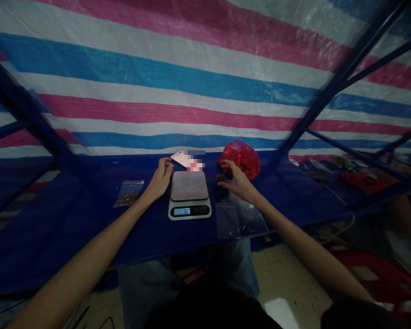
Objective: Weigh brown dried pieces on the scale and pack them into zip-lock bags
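A kitchen scale (189,187) with a grey plate and a lit display reading 0.0 sits on the blue tabletop in front of me. My left hand (161,177) rests beside the plate's upper left, fingers slightly bent and holding nothing visible. To the right of the scale, my right hand (239,182) is open, thumb and fingers apart. A small brown clump (220,177) lies just by its thumb tip. Behind that hand stands a red plastic bag (245,157), its contents mostly hidden. Clear zip bags (229,219) lie flat under and below my right wrist.
On the left lies a zip bag (128,194) with small brown pieces inside. A printed card (182,158), partly blurred out, is behind the scale. Blue frame bars (315,105) slant up at both sides before a striped sheet (178,82). Another person's arm (402,210) shows far right.
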Demonstrator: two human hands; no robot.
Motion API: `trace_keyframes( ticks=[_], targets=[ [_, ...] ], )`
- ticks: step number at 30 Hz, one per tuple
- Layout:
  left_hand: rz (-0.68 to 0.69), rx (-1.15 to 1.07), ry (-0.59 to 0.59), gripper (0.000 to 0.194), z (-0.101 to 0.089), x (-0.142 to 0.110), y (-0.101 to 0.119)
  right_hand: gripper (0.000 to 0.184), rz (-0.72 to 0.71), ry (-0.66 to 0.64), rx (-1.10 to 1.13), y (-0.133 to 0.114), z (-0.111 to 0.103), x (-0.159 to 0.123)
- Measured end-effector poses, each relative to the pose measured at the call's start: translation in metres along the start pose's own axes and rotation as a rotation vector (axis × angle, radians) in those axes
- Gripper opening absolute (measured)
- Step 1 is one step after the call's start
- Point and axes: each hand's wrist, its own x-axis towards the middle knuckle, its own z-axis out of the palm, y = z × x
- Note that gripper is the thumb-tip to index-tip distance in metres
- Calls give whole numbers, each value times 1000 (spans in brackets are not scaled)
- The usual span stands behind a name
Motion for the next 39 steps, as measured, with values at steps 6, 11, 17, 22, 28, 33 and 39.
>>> trace_keyframes(
  ticks=[6, 11, 17, 22, 28, 33, 39],
  targets=[
    [4, -20, 2, 32, 0, 1, -1, 77, 39, -38, 77, 5, 15, 5],
    [16, -4, -5, 30, 0, -1, 1, 72, 17, -34, 145, -9, 7, 10],
    [28, 4, -10, 33, 1, -1, 0, 73, -79, -115, 211, -60, 12, 28],
    [31, -8, 8, 35, -2, 0, 2, 76, -143, -261, 254, -87, 39, 34],
    [35, -11, 8, 34, -3, 0, 3, 72, -124, -312, 244, -89, 46, 35],
    [48, -5, -3, 32, -2, -1, 4, 75, -128, -302, 201, -85, 46, 32],
    [46, -8, 2, 32, -2, 0, 5, 86, -125, -330, 208, -87, 39, 24]
  ],
)
